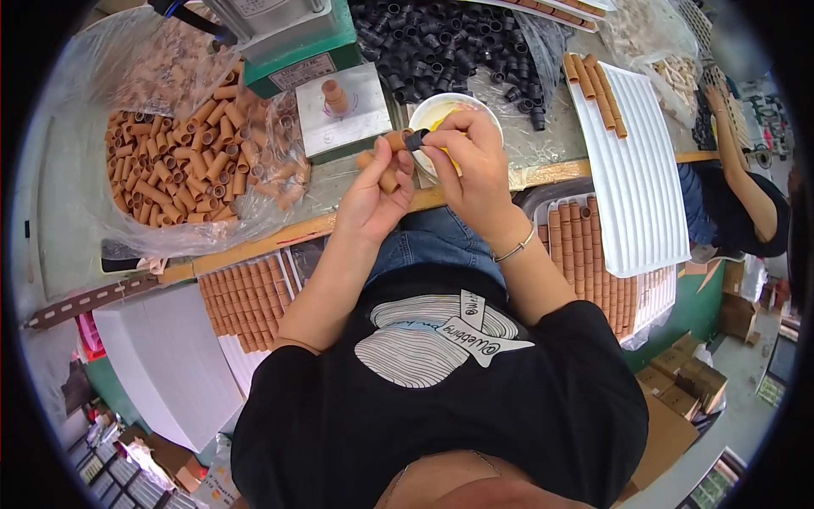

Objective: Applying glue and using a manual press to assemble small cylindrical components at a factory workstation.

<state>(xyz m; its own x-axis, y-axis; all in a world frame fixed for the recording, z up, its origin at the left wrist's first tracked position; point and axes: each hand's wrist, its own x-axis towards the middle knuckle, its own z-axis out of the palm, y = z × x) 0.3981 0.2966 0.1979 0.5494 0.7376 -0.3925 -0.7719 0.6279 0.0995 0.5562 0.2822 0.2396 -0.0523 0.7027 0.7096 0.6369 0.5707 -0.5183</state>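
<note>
Two bare hands meet over the near side of a wood-edged workbench (254,247), forearms converging. The left hand (373,195), palm partly upturned, grips a tan, smooth, cylindrical tube (395,141) with curled fingers; a second tan tube (386,176) sits lower in that grip. The right hand (476,165), back uppermost, pinches a short, black, cylindrical collar (415,141) at the first tube's right end. Beyond it stands a round white bowl (431,110); far left, loose tan tubes (191,165) lie heaped on crinkled clear plastic (97,227).

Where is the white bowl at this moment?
In the head view, the white bowl is at upper centre, partly covered by the right hand, just right of the metal block.
</note>
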